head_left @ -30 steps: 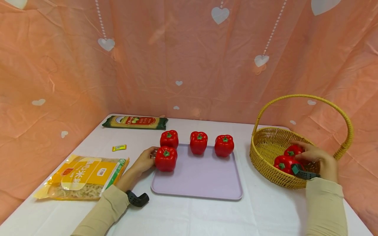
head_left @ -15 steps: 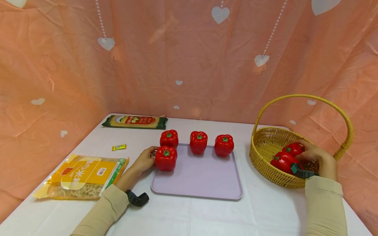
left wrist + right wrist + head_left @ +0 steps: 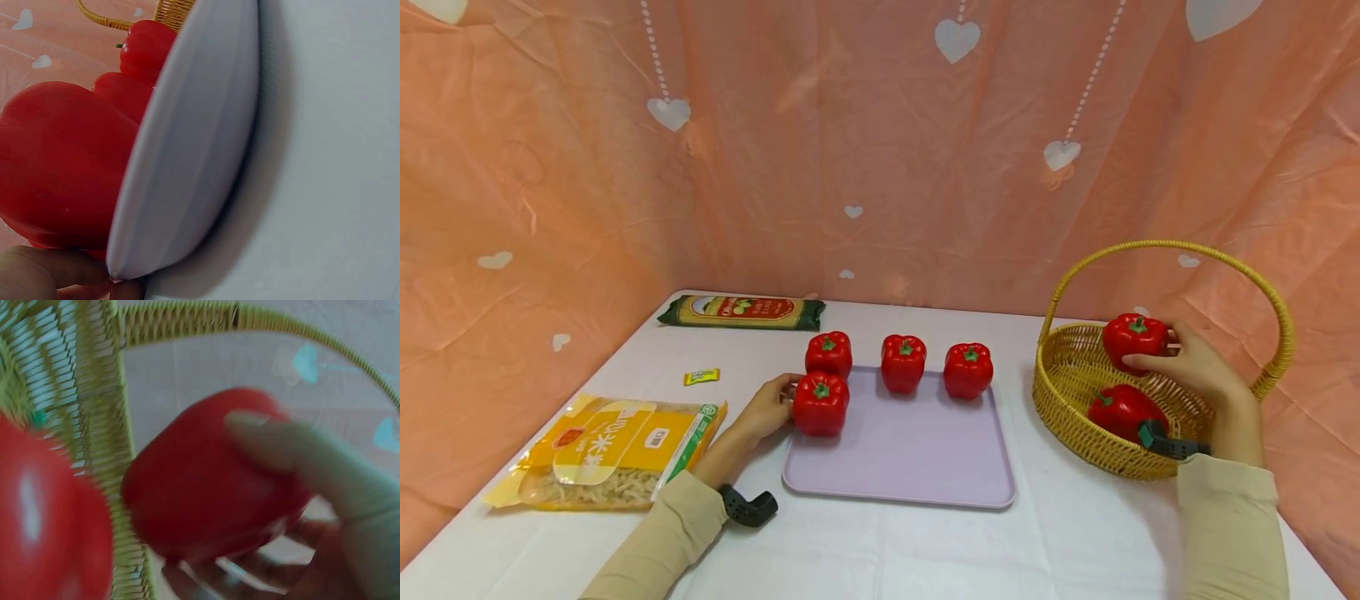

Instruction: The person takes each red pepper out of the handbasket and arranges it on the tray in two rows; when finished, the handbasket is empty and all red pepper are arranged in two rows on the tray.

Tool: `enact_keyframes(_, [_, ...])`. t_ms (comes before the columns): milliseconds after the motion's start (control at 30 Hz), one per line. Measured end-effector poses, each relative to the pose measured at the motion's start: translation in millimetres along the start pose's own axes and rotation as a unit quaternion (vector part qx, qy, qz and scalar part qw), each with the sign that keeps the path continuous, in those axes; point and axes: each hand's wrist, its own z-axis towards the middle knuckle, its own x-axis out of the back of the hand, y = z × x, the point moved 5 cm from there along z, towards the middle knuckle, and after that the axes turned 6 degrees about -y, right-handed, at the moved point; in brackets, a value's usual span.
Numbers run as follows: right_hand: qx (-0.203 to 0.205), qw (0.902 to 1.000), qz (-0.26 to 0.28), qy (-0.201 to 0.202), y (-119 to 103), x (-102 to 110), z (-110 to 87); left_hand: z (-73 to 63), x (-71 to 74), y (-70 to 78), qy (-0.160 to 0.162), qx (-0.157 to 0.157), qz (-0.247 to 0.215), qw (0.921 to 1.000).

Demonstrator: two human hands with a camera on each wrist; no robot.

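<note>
My right hand [image 3: 1202, 367] grips a red bell pepper [image 3: 1135, 337], raised over the yellow wicker basket [image 3: 1067, 417]. In the right wrist view, the thumb lies across the held pepper [image 3: 206, 481] and the other fingers curl beneath it. Another red bell pepper [image 3: 1126, 412] lies on its side in the basket. My left hand [image 3: 767, 408] is at the left edge of the lilac tray [image 3: 917, 458], beside the front-left pepper [image 3: 821, 404]. The left wrist view has its fingers [image 3: 56, 269] around the tray's rim [image 3: 187, 150], close against that pepper.
Three more red peppers stand along the tray's back, including the middle pepper [image 3: 903, 364]. Left of the tray lie a yellow food bag [image 3: 617, 450] and a small yellow packet [image 3: 702, 377]. A long pasta pack [image 3: 741, 312] lies behind. The basket's tall handle [image 3: 1172, 244] arches over it.
My right hand has lifted one pepper up from inside the basket. The other basket pepper has rolled onto its side. My left hand and the tray look unmoved.
</note>
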Motion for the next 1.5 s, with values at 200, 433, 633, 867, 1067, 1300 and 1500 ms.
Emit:
enact_keyframes(200, [0.024, 0.9989, 0.022, 0.033, -28.4, -2.4, -1.6, -0.3, -0.1, 0.3, -0.002, -0.001, -0.005, 1.0000])
enact_keyframes(433, [0.068, 0.9917, 0.097, 0.050, -64.0, -20.0, -0.8, -1.1, -0.5, 1.4, -0.005, 0.004, -0.003, 1.0000])
enact_keyframes(633, [0.078, 0.9887, 0.125, 0.027, -94.4, -52.0, 5.6, -2.3, -0.4, 2.5, -0.003, 0.003, 0.000, 1.0000])
enact_keyframes(867, [0.111, 0.9791, 0.169, -0.021, -127.9, -97.6, 14.3, -2.3, -0.7, 2.5, -0.003, -0.002, 0.000, 1.0000])
enact_keyframes(1067, [0.136, 0.9759, 0.165, -0.043, -144.9, -136.8, 22.5, -1.8, -0.8, 2.0, -0.005, -0.009, -0.005, 0.9999])
enact_keyframes(1300, [0.185, 0.9738, 0.122, -0.051, -159.2, -172.4, 31.9, -0.8, -0.1, 0.6, -0.002, -0.015, 0.002, 0.9999])
enact_keyframes(1500, [0.187, 0.9740, 0.107, -0.069, -164.0, -191.3, 36.4, 0.5, 0.8, 1.1, -0.002, -0.011, 0.006, 0.9999])
